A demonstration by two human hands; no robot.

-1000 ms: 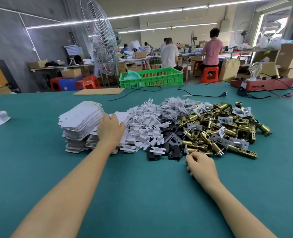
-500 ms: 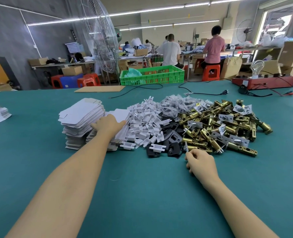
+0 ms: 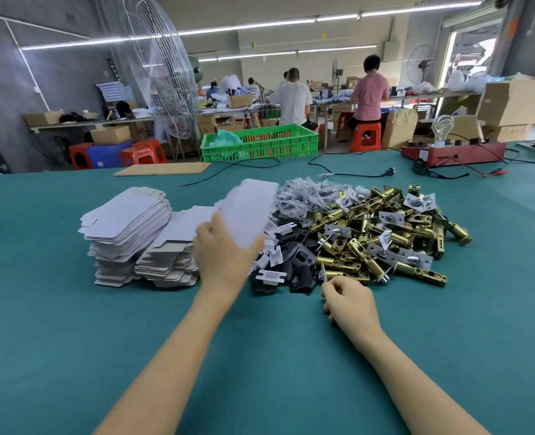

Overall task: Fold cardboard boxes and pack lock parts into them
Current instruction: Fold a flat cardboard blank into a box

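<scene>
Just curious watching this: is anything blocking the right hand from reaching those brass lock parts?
Nothing visible does. The right hand rests on the green table at the near edge of the brass latch pile, with parts directly ahead.

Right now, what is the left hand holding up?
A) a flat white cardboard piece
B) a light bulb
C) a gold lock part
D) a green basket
A: the left hand grips a flat white cardboard piece, lifted above the stacks beside the pile of lock parts.
</scene>
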